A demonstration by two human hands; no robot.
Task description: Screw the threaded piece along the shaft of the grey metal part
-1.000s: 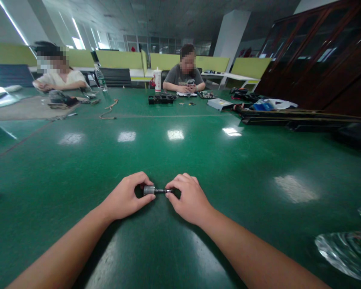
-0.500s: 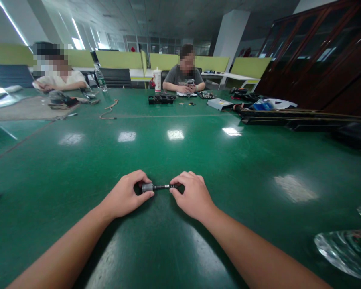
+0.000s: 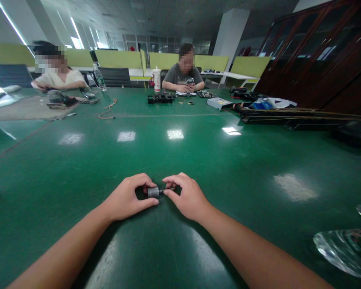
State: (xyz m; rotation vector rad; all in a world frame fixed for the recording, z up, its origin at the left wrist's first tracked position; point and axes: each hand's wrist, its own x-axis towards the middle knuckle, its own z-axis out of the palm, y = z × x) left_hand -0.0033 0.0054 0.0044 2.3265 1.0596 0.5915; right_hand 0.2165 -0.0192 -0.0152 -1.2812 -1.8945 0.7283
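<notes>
Near the table's front middle lies a small grey metal cylinder (image 3: pixel 153 192), with my left hand (image 3: pixel 134 196) curled around it, thumb below and index finger above. A thin dark rod (image 3: pixel 161 191) with a ridged or coiled look sticks out of its right end. My right hand (image 3: pixel 186 196) pinches this rod between thumb and fingers, close to the cylinder. A short shiny piece of the rod shows between those fingers; its far end is hidden by my right hand. Whether rod and cylinder are one piece I cannot tell.
Glassy clear objects (image 3: pixel 345 253) stand at the right front. Across the green table (image 3: pixel 180 156) are a black frame-like part (image 3: pixel 160 98), a grey metal box (image 3: pixel 219 103), long black bars (image 3: pixel 267 117), a cord (image 3: pixel 108 109) and a water bottle (image 3: pixel 99 77). Two people sit opposite.
My right hand has slid left along the rod, nearer the cylinder, and less of the rod shows between my hands. My left hand and the cylinder have shifted slightly right.
</notes>
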